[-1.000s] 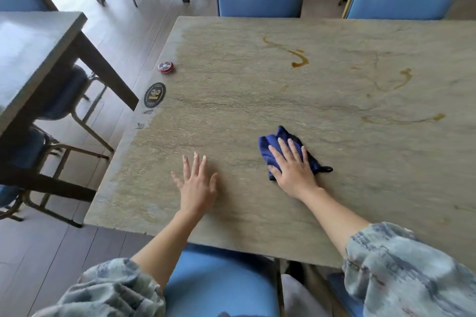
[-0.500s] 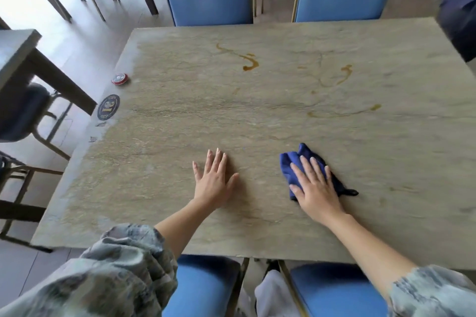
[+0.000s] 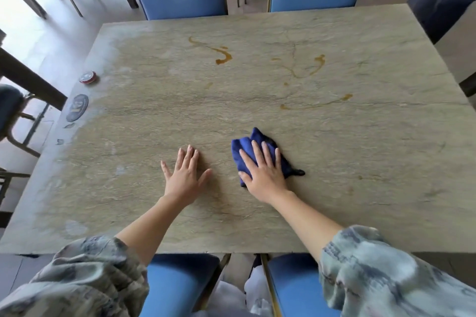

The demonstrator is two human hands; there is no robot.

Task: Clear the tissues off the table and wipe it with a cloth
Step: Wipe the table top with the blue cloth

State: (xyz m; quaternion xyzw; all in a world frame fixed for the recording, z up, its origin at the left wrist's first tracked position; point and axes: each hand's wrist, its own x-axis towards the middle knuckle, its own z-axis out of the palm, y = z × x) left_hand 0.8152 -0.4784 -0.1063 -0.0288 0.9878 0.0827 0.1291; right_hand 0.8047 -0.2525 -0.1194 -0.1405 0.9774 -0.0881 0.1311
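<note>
Meanwhile, a person's right hand [image 3: 265, 172] presses flat, fingers straight, on a soft, light blue cloth [image 3: 247, 145] bunched mid-tabletop [image 3: 360, 152], likely best held under the palm; left hand [image 3: 184, 175] rests flat, holding nothing.

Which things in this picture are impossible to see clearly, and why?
- Head view: the part of the blue cloth under the right hand is hidden.
- Head view: the print on the round red object and on the dark round sticker is too small and blurred to read.
- Head view: the white material below the table is cut off by its near edge; I cannot identify it.
</note>
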